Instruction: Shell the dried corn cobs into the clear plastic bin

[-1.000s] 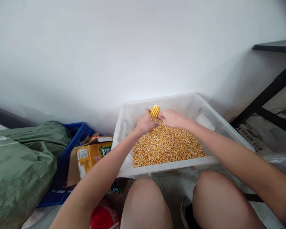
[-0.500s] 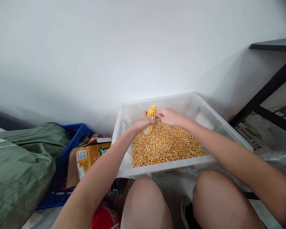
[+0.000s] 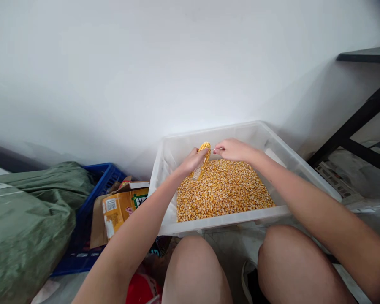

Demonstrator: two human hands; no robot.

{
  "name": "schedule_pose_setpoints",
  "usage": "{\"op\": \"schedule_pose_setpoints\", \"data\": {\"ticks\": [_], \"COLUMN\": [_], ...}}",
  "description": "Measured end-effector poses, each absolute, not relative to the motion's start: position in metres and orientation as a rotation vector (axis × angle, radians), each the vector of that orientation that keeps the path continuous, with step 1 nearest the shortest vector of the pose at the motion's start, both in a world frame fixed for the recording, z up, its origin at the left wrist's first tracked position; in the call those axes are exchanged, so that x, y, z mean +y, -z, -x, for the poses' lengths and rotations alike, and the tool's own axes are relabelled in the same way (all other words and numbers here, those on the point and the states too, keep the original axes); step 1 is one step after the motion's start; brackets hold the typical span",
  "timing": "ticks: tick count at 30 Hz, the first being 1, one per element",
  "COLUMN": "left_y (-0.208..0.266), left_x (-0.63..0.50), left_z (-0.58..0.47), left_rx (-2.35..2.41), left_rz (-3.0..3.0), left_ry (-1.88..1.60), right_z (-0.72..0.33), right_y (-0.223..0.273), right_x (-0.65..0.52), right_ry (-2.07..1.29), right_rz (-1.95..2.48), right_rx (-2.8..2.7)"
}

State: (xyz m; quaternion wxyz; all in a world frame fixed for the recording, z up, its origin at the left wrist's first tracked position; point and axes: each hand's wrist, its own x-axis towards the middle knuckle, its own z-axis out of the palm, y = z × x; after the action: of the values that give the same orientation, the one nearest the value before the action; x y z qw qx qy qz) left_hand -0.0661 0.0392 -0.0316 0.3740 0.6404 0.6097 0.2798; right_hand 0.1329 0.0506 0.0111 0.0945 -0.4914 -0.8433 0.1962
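My left hand (image 3: 191,162) is wrapped round an ear of corn (image 3: 204,165), which it holds tilted over a translucent white plastic bin (image 3: 205,219). Yellow kernels cover the ear's upper end, while a pale stripped patch shows lower down. Pinched in my right hand (image 3: 233,150) is a thin metal rod-like tool (image 3: 212,149). Its tip points at the ear's right side; whether it touches, I cannot tell. Loose corn kernels (image 3: 224,190) lie heaped in the bin below both hands.
Left of the bin stand a yellow cardboard box (image 3: 122,209) and a blue crate (image 3: 101,179) with a green sack (image 3: 28,223) over it. A black metal frame (image 3: 361,114) rises at right. Behind is a white wall (image 3: 177,67). Something red (image 3: 142,289) lies below.
My right hand has drawn back slightly to the right from the ear, so more of the metal tool shows. The ear has turned and shifted a little to the right.
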Motion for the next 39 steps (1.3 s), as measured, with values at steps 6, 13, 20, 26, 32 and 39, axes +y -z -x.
{"op": "schedule_pose_setpoints", "data": {"ticks": [6, 13, 20, 26, 32, 39], "left_y": [0.032, 0.032, 0.031, 0.025, 0.022, 0.026], "left_x": [0.036, 0.032, 0.032, 0.027, 0.024, 0.031], "left_z": [0.065, 0.065, 0.063, 0.057, 0.053, 0.06], "left_rx": [1.496, 1.491, 1.484, 1.349, 1.226, 1.094], "left_rz": [-1.743, -1.757, -1.767, -1.792, -1.872, -1.886], "left_ry": [-0.671, -0.567, -0.578, -0.638, -0.686, -0.684], "right_z": [-0.138, -0.139, -0.14, -0.123, -0.112, -0.112], "right_y": [-0.009, -0.009, 0.001, 0.024, 0.032, 0.031], "right_x": [0.055, 0.055, 0.063, 0.062, 0.057, 0.058], "right_ry": [-0.604, -0.695, -0.885, -1.293, -1.415, -1.515], "right_rz": [1.539, 1.58, 1.602, 1.485, 1.336, 1.251], "right_rx": [-2.476, -2.452, -2.27, -1.768, -1.597, -1.513]}}
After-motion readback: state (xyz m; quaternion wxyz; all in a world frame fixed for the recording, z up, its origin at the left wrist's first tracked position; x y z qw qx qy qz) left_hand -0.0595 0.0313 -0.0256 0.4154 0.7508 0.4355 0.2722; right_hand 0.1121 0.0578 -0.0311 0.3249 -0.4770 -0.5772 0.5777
